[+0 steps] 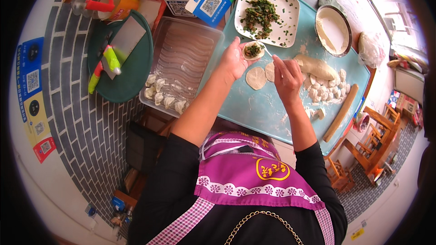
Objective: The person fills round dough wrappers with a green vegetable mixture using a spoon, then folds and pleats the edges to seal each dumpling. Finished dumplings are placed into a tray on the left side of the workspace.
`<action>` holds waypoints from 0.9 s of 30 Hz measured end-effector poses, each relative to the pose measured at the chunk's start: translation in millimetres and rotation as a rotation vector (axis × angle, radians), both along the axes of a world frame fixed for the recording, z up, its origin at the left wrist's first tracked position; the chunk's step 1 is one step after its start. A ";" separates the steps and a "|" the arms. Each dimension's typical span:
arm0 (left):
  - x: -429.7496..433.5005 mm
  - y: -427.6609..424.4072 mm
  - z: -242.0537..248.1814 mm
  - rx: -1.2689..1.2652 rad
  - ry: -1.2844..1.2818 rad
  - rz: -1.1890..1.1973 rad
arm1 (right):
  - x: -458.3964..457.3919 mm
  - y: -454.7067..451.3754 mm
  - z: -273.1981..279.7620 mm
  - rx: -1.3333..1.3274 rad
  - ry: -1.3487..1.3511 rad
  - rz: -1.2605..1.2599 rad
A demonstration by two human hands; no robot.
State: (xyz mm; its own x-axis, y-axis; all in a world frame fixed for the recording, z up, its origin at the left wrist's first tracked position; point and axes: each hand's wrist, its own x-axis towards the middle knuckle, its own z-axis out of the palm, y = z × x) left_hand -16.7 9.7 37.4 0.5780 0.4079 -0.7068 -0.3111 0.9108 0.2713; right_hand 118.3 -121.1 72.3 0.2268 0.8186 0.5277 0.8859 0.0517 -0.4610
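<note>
On the fingers of my left hand (235,59) lies a round dough wrapper (260,53) topped with a small heap of green and brown filling (252,51). My right hand (288,80) grips a thin, light-coloured utensil (266,48), whose tip reaches the wrapper's edge. Just beyond stands a square white plate (289,10) of chopped green filling (260,17). Another flat wrapper (256,78) rests on the blue mat (235,103); one more (270,71) is partly hidden by my right hand. A dough log (316,67) and several small floured dough pieces (323,90) lie to the right.
A wooden rolling pin (341,113) lies along the mat's right side. Behind it sits a bowl of flour (333,30). At left, a clear plastic tray (184,49) holds several folded dumplings (158,98). A cleaver (127,39) and a peeler-like tool (110,59) rest on a green board (136,81).
</note>
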 end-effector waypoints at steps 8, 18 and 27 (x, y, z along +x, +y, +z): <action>-5.5 -1.4 11.6 0.005 -0.054 0.035 | -9.4 -2.6 19.4 0.021 0.163 -0.022; -10.6 -14.2 40.1 0.115 -0.078 0.092 | -10.7 -1.0 32.4 -0.189 0.723 -0.192; -15.6 -11.1 37.6 0.131 -0.120 0.161 | 9.2 5.0 21.6 -0.072 0.653 -0.246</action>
